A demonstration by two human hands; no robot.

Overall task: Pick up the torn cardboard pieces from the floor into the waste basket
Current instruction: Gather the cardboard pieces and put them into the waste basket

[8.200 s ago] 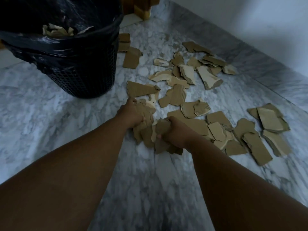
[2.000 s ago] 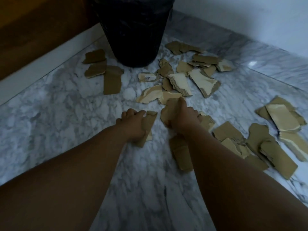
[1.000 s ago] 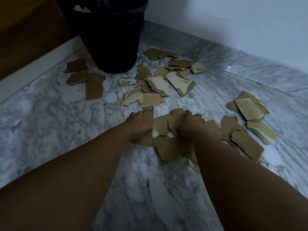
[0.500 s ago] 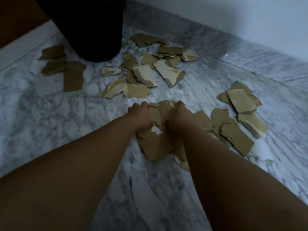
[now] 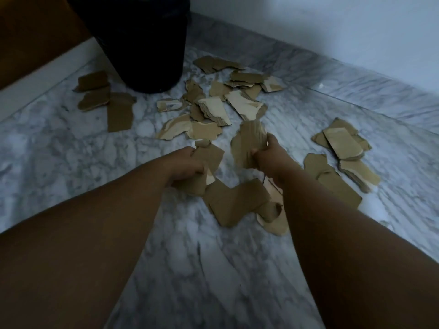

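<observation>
Both hands are busy. The left hand (image 5: 187, 166) is clenched around a few cardboard scraps (image 5: 210, 160), and the right hand (image 5: 269, 157) pinches a bigger torn piece (image 5: 248, 141) that's sticking up off the ground. Just below the two grips, a flat chunk (image 5: 234, 204) lies loose on the marble floor (image 5: 190, 269). Past the hands there's a scatter of more pieces (image 5: 213, 110), plus a small stack (image 5: 342, 143) off to the right of the right hand. The black waste basket (image 5: 147, 43) stands furthest out, beyond the left hand. Its top is cut off, so I can't tell what's in it. There's a white wall (image 5: 332, 24) behind.
</observation>
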